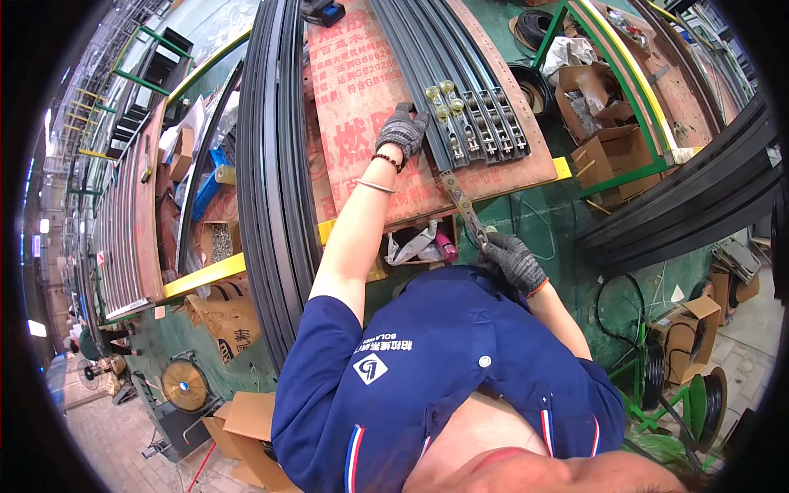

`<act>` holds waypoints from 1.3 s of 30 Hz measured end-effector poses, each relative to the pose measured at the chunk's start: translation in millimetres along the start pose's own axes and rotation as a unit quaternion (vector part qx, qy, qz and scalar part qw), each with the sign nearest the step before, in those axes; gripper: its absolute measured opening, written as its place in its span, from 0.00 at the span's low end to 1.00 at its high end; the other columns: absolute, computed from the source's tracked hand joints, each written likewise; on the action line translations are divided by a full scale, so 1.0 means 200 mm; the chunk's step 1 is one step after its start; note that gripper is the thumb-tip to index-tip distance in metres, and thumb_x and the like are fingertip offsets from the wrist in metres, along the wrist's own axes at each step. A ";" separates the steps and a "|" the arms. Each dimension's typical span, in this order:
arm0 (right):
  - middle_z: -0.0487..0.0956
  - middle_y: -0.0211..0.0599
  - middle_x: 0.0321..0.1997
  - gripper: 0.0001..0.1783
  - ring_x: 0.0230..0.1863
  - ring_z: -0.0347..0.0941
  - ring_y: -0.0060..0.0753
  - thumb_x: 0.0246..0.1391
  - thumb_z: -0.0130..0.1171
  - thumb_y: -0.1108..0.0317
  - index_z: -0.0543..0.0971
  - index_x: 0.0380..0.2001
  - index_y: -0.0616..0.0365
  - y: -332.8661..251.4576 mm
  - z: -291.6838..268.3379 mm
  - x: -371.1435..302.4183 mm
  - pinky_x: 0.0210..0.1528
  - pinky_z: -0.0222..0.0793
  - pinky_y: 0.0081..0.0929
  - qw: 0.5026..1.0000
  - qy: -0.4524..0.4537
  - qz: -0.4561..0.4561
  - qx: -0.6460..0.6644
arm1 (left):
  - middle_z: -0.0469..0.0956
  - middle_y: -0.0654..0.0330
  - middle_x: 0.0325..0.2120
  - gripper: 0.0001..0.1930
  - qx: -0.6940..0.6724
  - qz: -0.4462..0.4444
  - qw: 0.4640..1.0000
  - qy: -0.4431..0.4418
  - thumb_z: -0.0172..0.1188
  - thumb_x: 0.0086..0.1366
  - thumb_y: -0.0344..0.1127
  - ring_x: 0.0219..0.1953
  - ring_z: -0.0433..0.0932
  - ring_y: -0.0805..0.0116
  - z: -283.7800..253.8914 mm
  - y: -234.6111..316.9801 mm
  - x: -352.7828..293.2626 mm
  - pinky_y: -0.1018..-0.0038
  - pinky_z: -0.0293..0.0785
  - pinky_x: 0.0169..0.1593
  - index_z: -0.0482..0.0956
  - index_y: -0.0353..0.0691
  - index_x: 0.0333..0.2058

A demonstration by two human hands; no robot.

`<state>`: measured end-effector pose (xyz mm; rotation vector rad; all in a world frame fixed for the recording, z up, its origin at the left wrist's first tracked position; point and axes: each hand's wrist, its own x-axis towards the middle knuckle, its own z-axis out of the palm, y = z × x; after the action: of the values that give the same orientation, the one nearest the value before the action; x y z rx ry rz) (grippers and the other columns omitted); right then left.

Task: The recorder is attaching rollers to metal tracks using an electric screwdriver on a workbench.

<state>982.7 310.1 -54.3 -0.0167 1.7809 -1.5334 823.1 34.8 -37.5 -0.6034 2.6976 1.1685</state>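
Note:
Several black metal rails (448, 62) lie side by side on a red-printed board, their near ends toward me. Roller pieces with metal fittings (497, 123) sit at those ends, and some yellowish round rollers (444, 100) show on the left ones. My left hand (403, 133), in a grey knit glove, is closed against the side of the leftmost rail. A narrow metal strip with rollers (463, 205) reaches from that rail's near end past the board's edge. My right hand (514, 263), also gloved, grips its lower end in front of my body.
Long dark profiles (279, 164) run along the left side of the board (353, 99). A power tool's battery end (323, 11) lies at the far edge. Below the board sits a box with a pink bottle (445, 245). Cardboard boxes (604, 107) and more dark profiles (682, 209) are right.

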 end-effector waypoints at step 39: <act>0.73 0.27 0.25 0.16 0.22 0.65 0.17 0.52 0.49 0.66 0.73 0.44 0.59 -0.01 0.02 -0.02 0.25 0.63 0.16 0.999 0.022 -0.022 0.030 | 0.73 0.46 0.41 0.25 -0.039 -0.009 0.999 -0.016 0.53 0.56 0.47 0.44 0.72 0.51 -0.02 0.03 -0.02 0.64 0.68 0.46 0.64 0.39 0.48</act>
<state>986.0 307.9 -50.4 0.0067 1.7791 -1.6297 823.8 36.6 -30.9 -0.6130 2.6261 1.2726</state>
